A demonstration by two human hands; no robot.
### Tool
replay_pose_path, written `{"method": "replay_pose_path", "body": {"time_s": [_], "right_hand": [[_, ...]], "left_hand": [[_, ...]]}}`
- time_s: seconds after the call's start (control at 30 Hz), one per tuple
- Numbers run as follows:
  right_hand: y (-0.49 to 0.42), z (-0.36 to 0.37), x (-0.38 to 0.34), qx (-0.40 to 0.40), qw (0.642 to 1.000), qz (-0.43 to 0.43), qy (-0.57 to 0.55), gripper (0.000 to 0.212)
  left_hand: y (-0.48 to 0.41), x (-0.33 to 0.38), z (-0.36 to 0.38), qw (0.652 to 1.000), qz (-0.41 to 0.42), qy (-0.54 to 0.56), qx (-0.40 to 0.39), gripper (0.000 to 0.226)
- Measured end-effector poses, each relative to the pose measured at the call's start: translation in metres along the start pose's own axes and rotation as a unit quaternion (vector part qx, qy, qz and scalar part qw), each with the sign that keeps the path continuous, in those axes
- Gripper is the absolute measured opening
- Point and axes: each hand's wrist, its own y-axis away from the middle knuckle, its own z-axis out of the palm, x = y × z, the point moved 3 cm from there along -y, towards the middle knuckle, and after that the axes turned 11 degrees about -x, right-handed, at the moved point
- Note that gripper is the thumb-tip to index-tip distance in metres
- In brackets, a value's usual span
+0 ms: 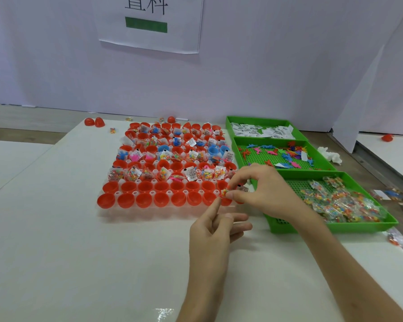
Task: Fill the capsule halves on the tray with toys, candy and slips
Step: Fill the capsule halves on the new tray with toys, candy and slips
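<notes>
The right hand pinched a small clear packet of coloured candy between thumb and forefinger, just above the near right corner of the clear plastic tray holding the red plastic capsule halves. The left hand sat below it, index finger straight with its tip at the packet's lower edge, the other fingers loosely curled and holding nothing. The two nearest rows of halves stood empty; the rows behind were filled. Three green plastic baskets lay to the right on the white table — white paper slips farthest, coloured plastic toys in the middle, heaped candy packets nearest.
</notes>
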Motion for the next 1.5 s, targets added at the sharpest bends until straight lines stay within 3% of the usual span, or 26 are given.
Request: {"method": "replay_pose_path", "body": {"time_s": [0.43, 0.7, 1.07, 1.5], "right_hand": [[-0.005, 0.004, 0.005, -0.012, 0.996, 0.05, 0.076, 0.014], [-0.003, 0.0, 0.003, -0.019, 0.999, 0.037, 0.01, 0.012], [-0.003, 0.004, 0.003, -0.015, 0.998, 0.034, 0.053, 0.007], [-0.002, -0.004, 0.013, -0.019, 0.999, -0.01, -0.048, 0.014]], "left_hand": [[0.001, -0.002, 0.001, 0.999, -0.009, -0.029, -0.017, 0.048], [0.001, -0.002, 0.001, 0.999, -0.004, -0.039, -0.009, 0.047], [0.001, -0.003, 0.002, 0.999, -0.013, -0.032, -0.004, 0.044], [0.003, 0.002, 0.001, 1.0, -0.018, -0.022, -0.002, 0.048]]}}
